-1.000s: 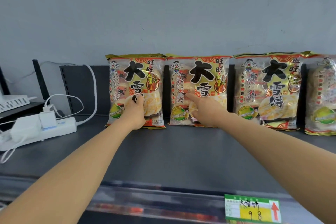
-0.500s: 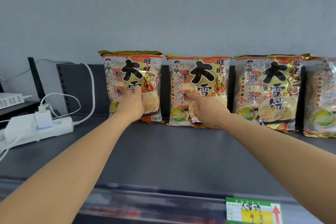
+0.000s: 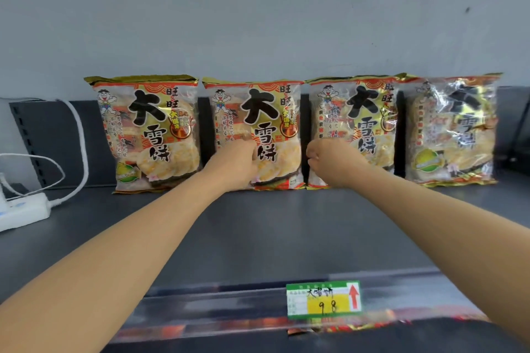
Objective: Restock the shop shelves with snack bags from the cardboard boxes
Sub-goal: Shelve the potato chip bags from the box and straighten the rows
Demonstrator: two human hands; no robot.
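Left hand (image 3: 235,165): fingers pressed flat on second snack bag (image 3: 255,135), centre frame.
Right hand (image 3: 332,162): fingers curled together against third snack bag (image 3: 355,129).
Risk: upright bags may be toppled by an uneven push.

White plastic power strip (image 3: 23,210) at far left, white cables (image 3: 77,135) looping up from it. Green-and-yellow paper price tag (image 3: 323,299) with red arrow on front rail. Plain grey-blue wall (image 3: 258,14) behind.
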